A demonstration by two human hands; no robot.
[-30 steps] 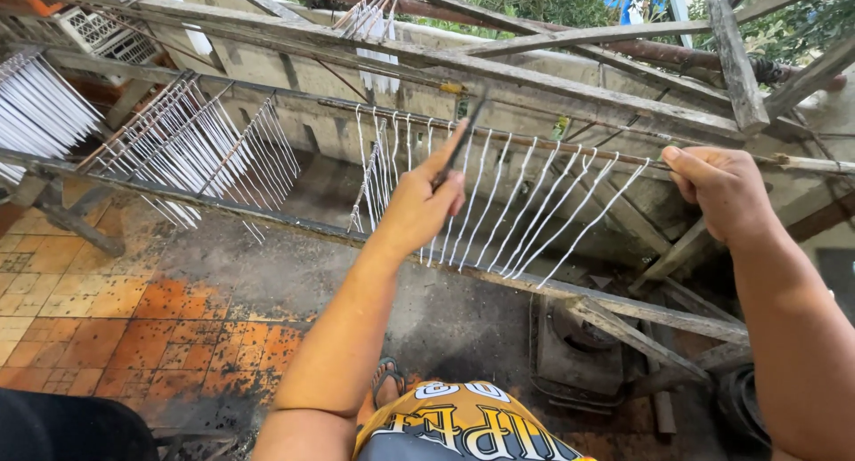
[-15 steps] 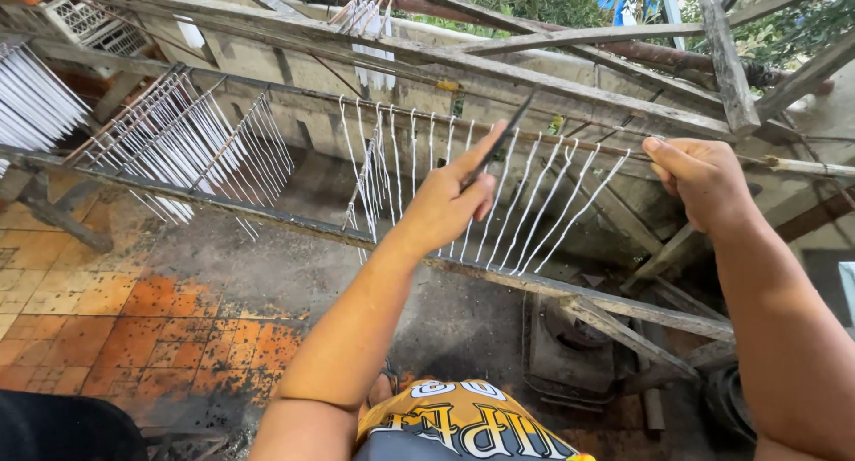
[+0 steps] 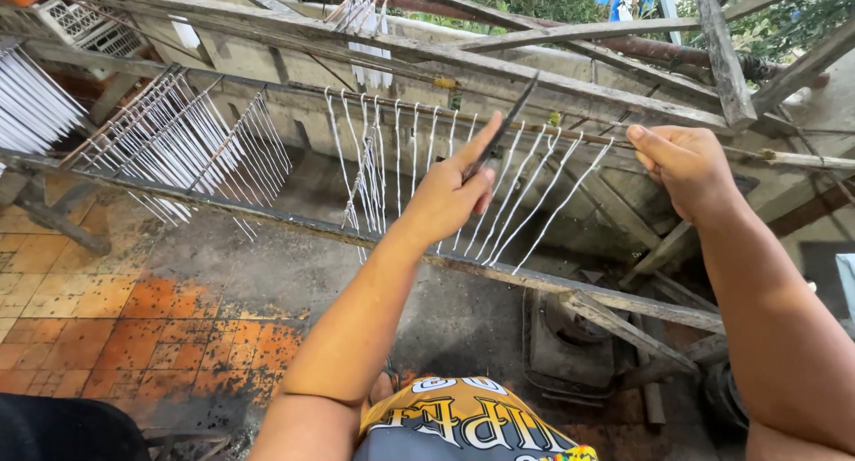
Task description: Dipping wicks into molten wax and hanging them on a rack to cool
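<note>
My left hand grips a thin dark blade that points up and to the right, in front of a row of thin white candles hanging from a horizontal rod. My right hand holds the right part of that rod, fingers curled around it. The candles hang slanted, several of them spread between my two hands, above a weathered wooden frame rail.
More racks of white candles hang at the left and another bunch at the far left edge. Rough wooden beams cross overhead. Orange stained tiles cover the floor; a dark metal box sits below right.
The rod with its candles has shifted left and slightly up. My left hand has raised the blade higher and moved right; my right hand has moved left along with the rod.
</note>
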